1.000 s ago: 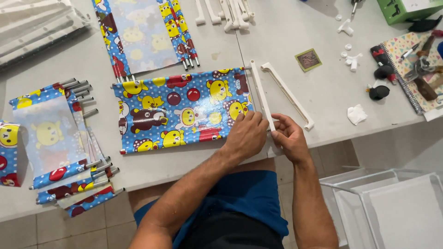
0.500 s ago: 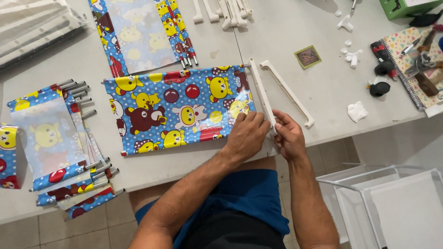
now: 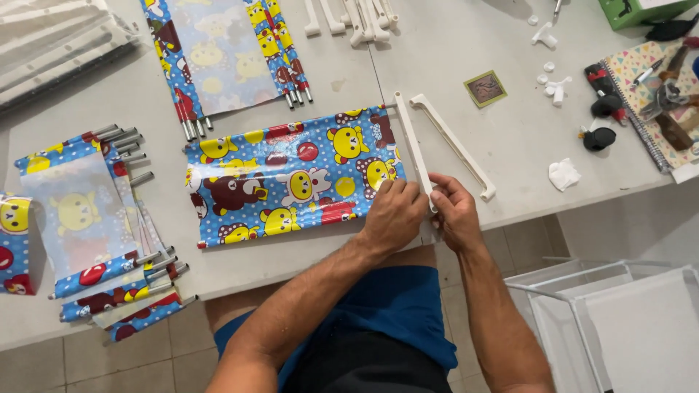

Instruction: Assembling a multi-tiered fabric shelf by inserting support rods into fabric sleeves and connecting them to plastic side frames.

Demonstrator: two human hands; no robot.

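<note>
A blue cartoon-print fabric panel [image 3: 291, 178] lies flat on the grey table [image 3: 451, 65] in front of me. A white plastic bar [image 3: 411, 142] runs along its right edge. My left hand [image 3: 395, 211] presses on the panel's lower right corner and grips the near end of that bar. My right hand [image 3: 453, 207] pinches the same end from the right side. A second white plastic bar [image 3: 455, 148] with hooked ends lies loose just right of my hands.
Similar printed panels with metal rods lie at the left [image 3: 87, 225] and top [image 3: 226, 51]. More white bars [image 3: 357, 14] sit at the top. Small white connectors [image 3: 557, 87], a notebook [image 3: 648, 87] and tools lie right. A white rack [image 3: 619, 320] stands on the floor.
Both hands stay on the near end of the white bar with small finger shifts. The view has moved slightly; the panel has not moved.
</note>
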